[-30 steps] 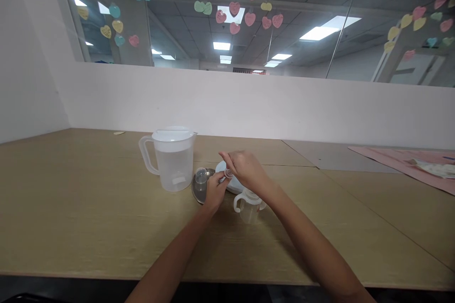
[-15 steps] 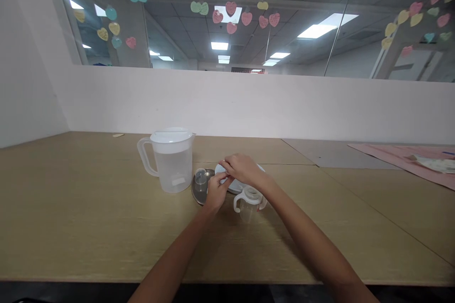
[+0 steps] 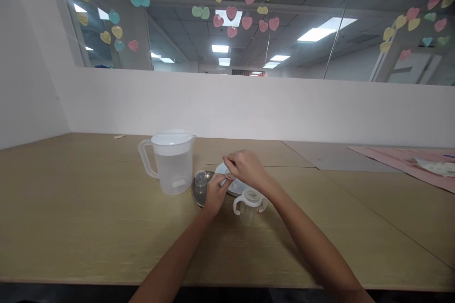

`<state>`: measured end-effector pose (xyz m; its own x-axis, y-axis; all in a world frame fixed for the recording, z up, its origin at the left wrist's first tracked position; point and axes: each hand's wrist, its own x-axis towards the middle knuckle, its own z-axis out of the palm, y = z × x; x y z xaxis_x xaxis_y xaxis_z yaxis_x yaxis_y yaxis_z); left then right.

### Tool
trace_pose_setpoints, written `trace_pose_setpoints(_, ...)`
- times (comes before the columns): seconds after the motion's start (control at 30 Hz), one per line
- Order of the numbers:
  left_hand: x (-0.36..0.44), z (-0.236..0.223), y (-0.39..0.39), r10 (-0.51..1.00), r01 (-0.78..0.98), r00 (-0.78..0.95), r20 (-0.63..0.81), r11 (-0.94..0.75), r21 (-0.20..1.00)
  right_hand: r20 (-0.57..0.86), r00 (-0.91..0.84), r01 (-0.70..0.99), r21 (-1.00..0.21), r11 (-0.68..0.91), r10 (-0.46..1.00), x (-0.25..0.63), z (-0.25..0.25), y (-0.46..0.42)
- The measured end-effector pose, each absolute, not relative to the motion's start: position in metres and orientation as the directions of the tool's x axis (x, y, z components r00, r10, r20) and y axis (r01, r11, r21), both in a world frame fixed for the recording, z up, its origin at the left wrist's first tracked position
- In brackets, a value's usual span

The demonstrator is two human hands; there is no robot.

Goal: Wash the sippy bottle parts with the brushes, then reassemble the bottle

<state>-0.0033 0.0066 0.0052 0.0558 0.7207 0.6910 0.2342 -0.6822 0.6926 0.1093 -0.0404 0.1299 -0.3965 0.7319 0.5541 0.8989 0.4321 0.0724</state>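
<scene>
So both hands are up close together over the table, working on a small clear round piece [image 3: 230, 175], maybe a silicone valve or a cup fitting, but it's too small to say for sure. The right hand [image 3: 247, 168] comes in from above, with its fingers pinched narrow on the piece, while the left hand [image 3: 215, 194] sits just below with its fingers curled in, meeting the piece from underneath. Honestly, I can't tell how much of the grip is coming from each hand. Right under them is a pale round plate [image 3: 231, 185], and the piece is held just above it. Just left of that plate is a shallow steel dish [image 3: 198, 194] with a small clear cup [image 3: 201, 179] standing upright on it. Just below the right hand, a clear sippy cup [image 3: 248, 214] with 2 white handles stands upright on the table, right beside the plate. Over to the left of the dish is a clear plastic pitcher [image 3: 172, 170] with a white lid, holding what looks like water. All of this is on a light wooden tabletop [image 3: 88, 199], with a pink mat [image 3: 384, 161] and a crumpled cloth [image 3: 432, 168] off to the far right, and paper hearts [image 3: 231, 13] stuck on the glass up ahead.
</scene>
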Motion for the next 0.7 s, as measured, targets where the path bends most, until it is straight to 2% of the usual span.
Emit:
trace_pose_setpoints(0.17, -0.002, 0.003, 0.007, 0.705, 0.264, 0.074, 0.706, -0.696, 0.668, 0.686, -0.333, 0.884, -0.011, 0.467, 0.647, 0.113, 0.134, -0.051)
trace_pose_setpoints(0.4, 0.002, 0.003, 0.001, 0.707, 0.241, 0.072, 0.704, -0.697, 0.675, 0.875, -0.089, 0.874, -0.16, 0.459, 0.475, 0.128, 0.143, -0.048)
trace_pose_setpoints(0.57, 0.007, 0.007, -0.007, 0.679, 0.271, 0.068, 0.731, -0.718, 0.641, 0.894, 0.12, 0.841, -0.323, 0.435, 0.432, 0.146, 0.143, -0.029)
trace_pose_setpoints(0.7, 0.009, 0.006, -0.01, 0.651, 0.317, 0.07, 0.756, -0.733, 0.602, 0.826, 0.285, 0.767, -0.5, 0.401, 0.486, 0.165, 0.134, 0.004)
